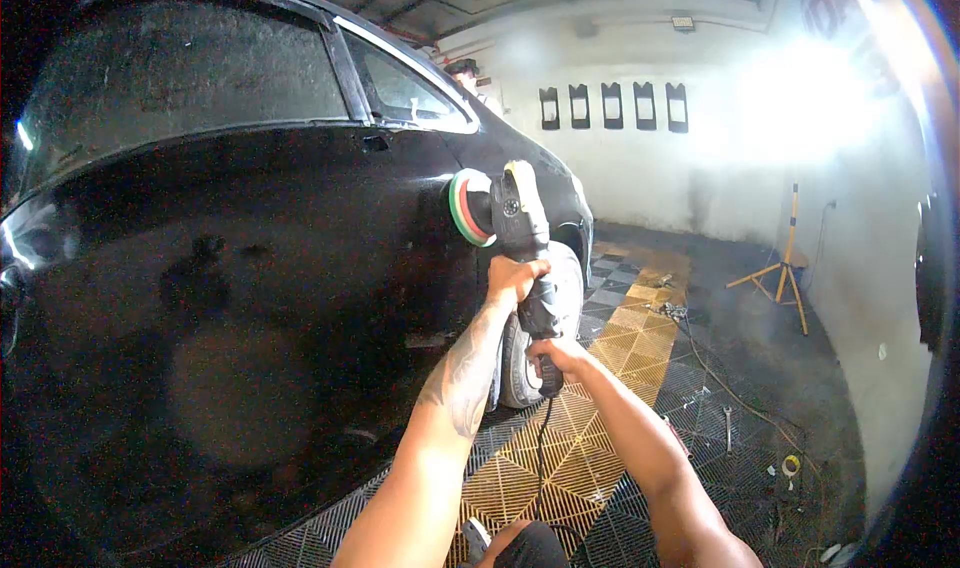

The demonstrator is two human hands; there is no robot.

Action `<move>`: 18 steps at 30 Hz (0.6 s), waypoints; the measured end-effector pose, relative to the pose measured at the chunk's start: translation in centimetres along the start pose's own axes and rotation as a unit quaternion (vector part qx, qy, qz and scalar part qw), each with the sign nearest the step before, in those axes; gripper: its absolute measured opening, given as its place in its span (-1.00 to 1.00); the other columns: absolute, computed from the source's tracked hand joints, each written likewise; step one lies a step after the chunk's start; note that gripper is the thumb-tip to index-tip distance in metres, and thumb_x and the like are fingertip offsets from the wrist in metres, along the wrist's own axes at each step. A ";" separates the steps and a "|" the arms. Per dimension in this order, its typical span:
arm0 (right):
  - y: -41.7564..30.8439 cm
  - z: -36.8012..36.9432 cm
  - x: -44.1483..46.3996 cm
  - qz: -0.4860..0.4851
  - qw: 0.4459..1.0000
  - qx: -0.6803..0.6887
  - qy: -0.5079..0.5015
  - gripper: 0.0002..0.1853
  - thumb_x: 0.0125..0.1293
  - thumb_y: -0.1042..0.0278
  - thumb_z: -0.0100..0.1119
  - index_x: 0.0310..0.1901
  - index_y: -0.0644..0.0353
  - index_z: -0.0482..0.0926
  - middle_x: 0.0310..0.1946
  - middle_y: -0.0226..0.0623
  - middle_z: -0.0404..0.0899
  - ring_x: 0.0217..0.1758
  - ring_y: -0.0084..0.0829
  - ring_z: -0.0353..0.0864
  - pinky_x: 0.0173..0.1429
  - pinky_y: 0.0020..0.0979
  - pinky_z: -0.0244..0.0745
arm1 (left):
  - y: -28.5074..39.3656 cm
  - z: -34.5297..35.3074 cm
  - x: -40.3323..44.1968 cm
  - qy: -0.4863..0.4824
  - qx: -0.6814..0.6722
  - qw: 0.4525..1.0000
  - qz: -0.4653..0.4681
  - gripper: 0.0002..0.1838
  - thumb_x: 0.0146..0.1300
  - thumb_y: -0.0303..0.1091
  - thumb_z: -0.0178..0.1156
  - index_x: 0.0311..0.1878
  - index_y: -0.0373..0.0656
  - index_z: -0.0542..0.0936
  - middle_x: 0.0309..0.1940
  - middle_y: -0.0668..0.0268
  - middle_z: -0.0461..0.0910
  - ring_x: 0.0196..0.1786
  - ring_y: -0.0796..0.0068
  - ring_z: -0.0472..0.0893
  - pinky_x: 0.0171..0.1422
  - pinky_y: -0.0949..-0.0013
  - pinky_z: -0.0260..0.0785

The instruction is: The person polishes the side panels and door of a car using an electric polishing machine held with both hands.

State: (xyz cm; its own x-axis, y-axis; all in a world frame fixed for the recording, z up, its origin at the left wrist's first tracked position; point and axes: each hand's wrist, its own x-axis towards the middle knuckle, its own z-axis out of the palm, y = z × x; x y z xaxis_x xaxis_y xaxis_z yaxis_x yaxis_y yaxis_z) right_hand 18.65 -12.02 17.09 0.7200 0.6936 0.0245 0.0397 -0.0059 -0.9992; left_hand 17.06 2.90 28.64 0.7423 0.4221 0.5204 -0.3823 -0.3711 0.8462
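Observation:
A car polisher (pixel 520 218) with a black and yellow body is held upright in both hands. My left hand (pixel 515 280) wraps around its body just below the head. Lower down, my right hand (pixel 558 356) grips the rear end, where a black cord hangs out. The round polishing pad (pixel 470 208), layered green, white and red, faces the black car's side (pixel 300 228) behind the rear door. It looks to be against the panel, but I cannot tell whether it touches. Behind my hands shows the car's rear wheel (pixel 520 363).
A yellow tripod (pixel 785 278) stands by the right wall near a bright light. On the grid floor (pixel 640 328) lie a cable (pixel 715 373), a wrench (pixel 728 428) and a tape roll (pixel 791 464). Another person (pixel 465 73) is partly visible beyond the car. Several dark panels (pixel 612 106) hang on the wall.

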 end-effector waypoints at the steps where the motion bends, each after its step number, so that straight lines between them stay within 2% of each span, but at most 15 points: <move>1: -0.2 0.0 0.2 0.001 1.000 0.000 -0.001 -0.86 0.15 0.32 0.33 -0.38 0.21 0.63 -0.57 -0.32 0.57 -0.60 -0.44 0.55 -0.46 -0.37 0.50 | 0.5 -0.1 0.2 0.000 0.000 1.000 -0.003 -0.47 -0.16 -0.12 0.53 -0.27 -0.47 0.74 -0.29 0.00 0.78 -0.24 0.27 0.76 -0.08 0.21 0.56; 3: -0.2 0.3 0.2 -0.015 1.000 0.002 -0.005 -0.87 0.18 0.31 0.30 -0.37 0.17 0.63 -0.55 -0.31 0.59 -0.62 -0.44 0.50 -0.48 -0.34 0.45 | 1.1 -0.3 -0.1 -0.011 -0.019 1.000 -0.007 -0.49 -0.14 -0.14 0.52 -0.27 -0.46 0.74 -0.28 0.02 0.78 -0.24 0.27 0.77 -0.09 0.22 0.56; 4: 0.4 0.1 0.5 -0.016 1.000 -0.005 -0.018 -0.85 0.19 0.27 0.32 -0.38 0.17 0.65 -0.53 -0.33 0.61 -0.56 -0.43 0.53 -0.40 -0.34 0.48 | 1.6 -0.6 -1.0 -0.009 -0.018 1.000 -0.010 -0.49 -0.14 -0.14 0.52 -0.27 -0.46 0.74 -0.28 0.02 0.78 -0.24 0.27 0.77 -0.09 0.22 0.56; 5: 0.9 0.2 0.7 -0.012 1.000 -0.003 -0.020 -0.85 0.19 0.27 0.32 -0.38 0.17 0.65 -0.53 -0.33 0.61 -0.56 -0.43 0.53 -0.40 -0.34 0.48 | 2.1 -1.0 -1.9 -0.009 -0.008 1.000 -0.007 -0.52 -0.13 -0.17 0.52 -0.26 -0.44 0.75 -0.27 0.04 0.78 -0.23 0.28 0.77 -0.08 0.23 0.56; 7: 2.0 0.6 0.8 -0.002 0.997 -0.066 0.029 -0.81 0.18 0.22 0.34 -0.37 0.17 0.67 -0.49 -0.35 0.64 -0.49 -0.42 0.55 -0.30 -0.32 0.51 | 1.9 -1.5 -2.8 -0.008 0.003 1.000 -0.005 -0.54 -0.13 -0.20 0.52 -0.24 -0.41 0.76 -0.25 0.06 0.79 -0.22 0.29 0.77 -0.06 0.24 0.57; 8: 2.0 1.3 -0.2 -0.030 0.997 -0.066 0.019 -0.82 0.20 0.29 0.30 -0.41 0.23 0.66 -0.56 -0.26 0.64 -0.55 -0.39 0.58 -0.40 -0.32 0.50 | 1.3 -1.7 -3.6 -0.011 -0.010 1.000 0.000 -0.55 -0.10 -0.26 0.52 -0.17 -0.41 0.75 -0.19 0.08 0.78 -0.19 0.31 0.76 0.00 0.25 0.56; 9: 3.5 1.1 0.4 -0.067 0.987 -0.140 0.039 -0.81 0.20 0.29 0.30 -0.43 0.24 0.67 -0.53 -0.27 0.66 -0.53 -0.41 0.60 -0.36 -0.32 0.51 | 0.7 -1.8 -4.2 -0.014 -0.024 1.000 0.006 -0.54 -0.08 -0.33 0.52 -0.09 -0.40 0.74 -0.13 0.11 0.78 -0.15 0.33 0.74 0.07 0.26 0.56; 10: 3.3 1.7 -0.8 -0.056 0.990 -0.121 0.047 -0.82 0.19 0.30 0.30 -0.42 0.24 0.67 -0.52 -0.27 0.67 -0.53 -0.41 0.60 -0.35 -0.32 0.52 | -0.4 -1.9 -4.2 -0.036 -0.016 0.999 -0.007 -0.52 -0.08 -0.34 0.51 -0.04 -0.37 0.73 -0.10 0.14 0.78 -0.11 0.33 0.74 0.11 0.27 0.54; 14: 3.8 1.7 -1.0 -0.050 0.993 -0.102 0.040 -0.83 0.18 0.32 0.29 -0.44 0.24 0.66 -0.54 -0.28 0.65 -0.53 -0.42 0.60 -0.37 -0.33 0.51 | -1.9 -1.3 -4.0 -0.008 -0.039 0.999 0.031 -0.56 -0.14 -0.27 0.52 -0.17 -0.35 0.78 -0.21 0.08 0.79 -0.19 0.30 0.77 0.00 0.25 0.58; 18: 2.2 0.0 1.5 -0.043 0.995 -0.084 0.030 -0.85 0.17 0.34 0.27 -0.45 0.23 0.63 -0.59 -0.29 0.58 -0.57 -0.42 0.57 -0.43 -0.38 0.49 | 0.4 -1.0 -1.4 -0.001 -0.009 1.000 0.006 -0.49 -0.18 -0.16 0.54 -0.27 -0.45 0.75 -0.29 0.01 0.78 -0.26 0.27 0.77 -0.09 0.24 0.58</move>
State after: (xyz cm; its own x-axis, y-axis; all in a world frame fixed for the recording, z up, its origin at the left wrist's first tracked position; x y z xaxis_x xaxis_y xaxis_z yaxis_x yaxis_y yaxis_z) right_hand 19.85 -11.01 14.92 0.7491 0.6521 0.1166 0.2143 -0.0720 -0.9741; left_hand 15.32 2.95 28.32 0.7392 0.4155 0.5300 -0.4007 -0.3612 0.8420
